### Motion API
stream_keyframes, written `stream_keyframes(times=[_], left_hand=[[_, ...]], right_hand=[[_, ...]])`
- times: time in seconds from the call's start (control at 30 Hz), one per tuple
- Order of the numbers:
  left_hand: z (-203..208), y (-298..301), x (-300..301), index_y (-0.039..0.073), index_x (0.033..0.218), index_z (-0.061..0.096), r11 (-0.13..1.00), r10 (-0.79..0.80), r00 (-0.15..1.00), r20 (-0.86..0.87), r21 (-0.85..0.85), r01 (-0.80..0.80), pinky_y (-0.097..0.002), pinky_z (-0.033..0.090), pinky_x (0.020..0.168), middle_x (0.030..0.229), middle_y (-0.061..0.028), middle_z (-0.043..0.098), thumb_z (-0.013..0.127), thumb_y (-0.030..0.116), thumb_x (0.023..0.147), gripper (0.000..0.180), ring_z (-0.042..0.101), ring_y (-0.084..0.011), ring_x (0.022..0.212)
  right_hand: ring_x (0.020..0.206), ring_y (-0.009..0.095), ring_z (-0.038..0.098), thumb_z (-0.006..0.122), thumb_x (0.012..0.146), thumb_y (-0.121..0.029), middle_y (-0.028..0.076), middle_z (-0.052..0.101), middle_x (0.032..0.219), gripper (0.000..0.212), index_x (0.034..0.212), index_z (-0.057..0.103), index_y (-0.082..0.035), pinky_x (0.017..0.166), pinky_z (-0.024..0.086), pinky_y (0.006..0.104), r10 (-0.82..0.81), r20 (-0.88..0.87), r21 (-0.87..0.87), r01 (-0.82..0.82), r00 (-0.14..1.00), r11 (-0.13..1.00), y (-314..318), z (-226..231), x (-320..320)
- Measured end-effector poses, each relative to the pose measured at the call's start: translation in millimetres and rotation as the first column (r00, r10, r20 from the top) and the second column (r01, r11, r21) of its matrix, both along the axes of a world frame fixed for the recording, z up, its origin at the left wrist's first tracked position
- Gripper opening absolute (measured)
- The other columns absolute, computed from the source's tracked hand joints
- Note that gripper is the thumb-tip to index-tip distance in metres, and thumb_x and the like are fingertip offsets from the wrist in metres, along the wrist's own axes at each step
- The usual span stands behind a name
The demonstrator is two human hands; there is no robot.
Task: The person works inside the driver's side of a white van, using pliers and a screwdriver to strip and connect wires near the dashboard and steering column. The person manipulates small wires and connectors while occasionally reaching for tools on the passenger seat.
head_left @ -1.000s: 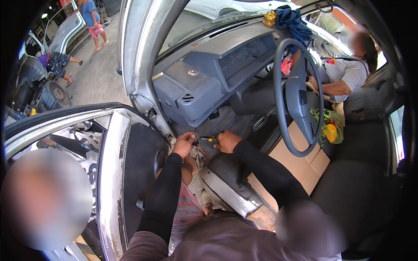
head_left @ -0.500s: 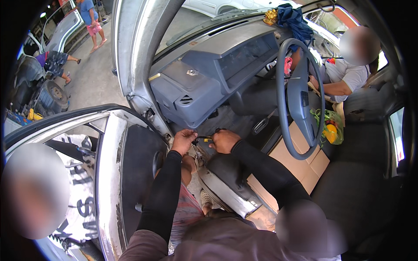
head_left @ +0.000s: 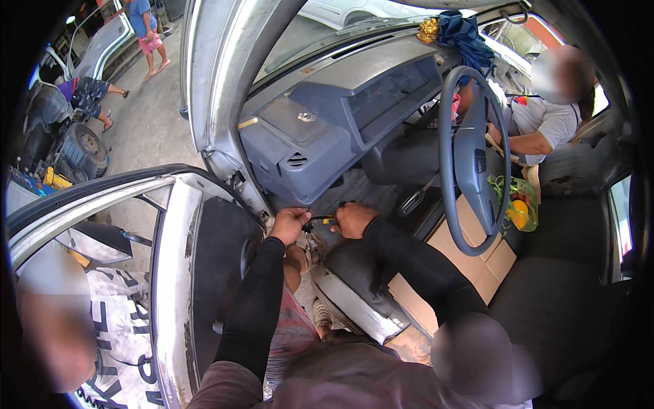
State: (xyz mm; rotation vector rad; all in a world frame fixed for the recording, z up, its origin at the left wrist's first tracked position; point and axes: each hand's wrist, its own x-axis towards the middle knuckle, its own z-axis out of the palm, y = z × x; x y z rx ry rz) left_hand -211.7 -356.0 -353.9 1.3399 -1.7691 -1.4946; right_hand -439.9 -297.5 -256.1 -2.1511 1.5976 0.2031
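while hands (head_left: 290, 225) nearly meet, rt (head_left: 355, 220) grips yel tool (head_left: 328, 221)

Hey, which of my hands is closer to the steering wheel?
Right. Your right hand is left of the steering wheel, apart from it; your left hand is farther left, beyond the right one.

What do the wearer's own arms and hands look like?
The left hand and right hand are ungloved. Each forearm wears a snug, plain black sleeve reaching the wrist. On the left, a dark purplish-brown shirt sleeve covers the upper arm; a blur hides part of the right.
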Motion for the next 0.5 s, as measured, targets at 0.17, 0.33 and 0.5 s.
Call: stream_keyframes(times=[0.17,0.33,0.5], left_hand=[[2.5,-4.5,0.1,-0.001,0.118,0.076,0.988,-0.013,0.999,-0.046,0.155,0.020,-0.0291,0.054,0.082,0.095,-0.0066,0.076,0.069,0.017,0.101,0.026,0.067,-0.0117,0.090],[4.0,-3.4,6.8,0.001,0.127,0.071,0.887,0.102,0.961,-0.257,0.461,0.029,-0.0295,0.056,0.083,0.106,-0.0076,0.075,0.064,0.016,0.103,0.029,0.071,-0.0150,0.095],[15.4,1.3,-1.4,0.001,0.139,0.061,0.846,0.111,0.923,-0.368,0.522,0.107,-0.0286,0.055,0.086,0.116,-0.0099,0.075,0.058,0.011,0.102,0.038,0.070,-0.0166,0.104]], right_hand=[[0.101,0.040,0.071,0.068,0.097,-0.039,0.023,0.075,0.100,0.040,0.105,0.076,-0.001,0.092,0.056,0.0488,-0.004,0.043,0.002,0.004,0.999,1.000,7.8,-8.6,-14.3],[0.099,0.043,0.071,0.067,0.098,-0.037,0.027,0.072,0.098,0.040,0.106,0.075,0.001,0.089,0.056,0.0503,-0.169,0.130,0.022,0.168,0.977,0.986,43.7,-21.4,-25.0],[0.099,0.044,0.070,0.068,0.096,-0.033,0.027,0.072,0.100,0.036,0.103,0.073,0.001,0.090,0.055,0.0506,-0.372,0.372,-0.019,0.407,0.851,0.913,84.3,-45.1,1.2]])
